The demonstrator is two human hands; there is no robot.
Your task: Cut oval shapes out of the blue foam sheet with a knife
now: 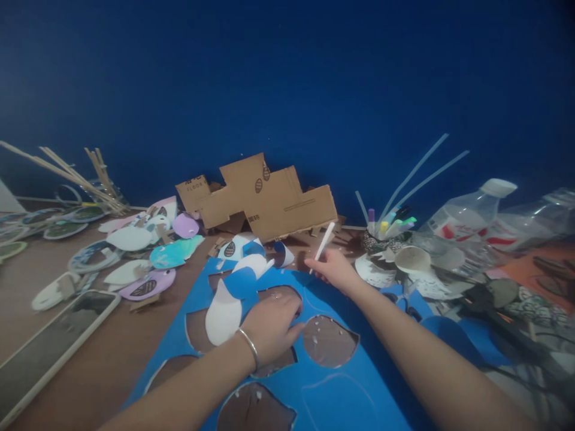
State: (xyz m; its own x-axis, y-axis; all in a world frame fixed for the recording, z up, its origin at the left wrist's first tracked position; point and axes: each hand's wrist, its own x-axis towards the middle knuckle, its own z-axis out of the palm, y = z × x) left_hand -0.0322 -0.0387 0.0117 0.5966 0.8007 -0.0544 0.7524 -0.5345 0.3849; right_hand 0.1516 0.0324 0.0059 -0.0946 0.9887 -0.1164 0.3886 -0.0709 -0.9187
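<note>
A blue sheet [332, 398] with several drop-shaped holes and pale drawn outlines lies on the brown table. My left hand [274, 326], a silver bangle at its wrist, rests on the sheet with its fingers curled down; the fingertips are hidden. In my right hand [332, 269] a white pen [324, 242] is pinched upright above the sheet's far edge. Left of my left hand lie a white drop-shaped cutout [223, 316] and a blue one [241, 284].
Torn cardboard [269, 200] leans by the blue wall. Fish-shaped cutouts [177, 251] and a phone [54, 347] lie left. Markers [384, 227], plastic bottles [469, 212] and scraps crowd the right side. Sticks [76, 173] stand at the back left.
</note>
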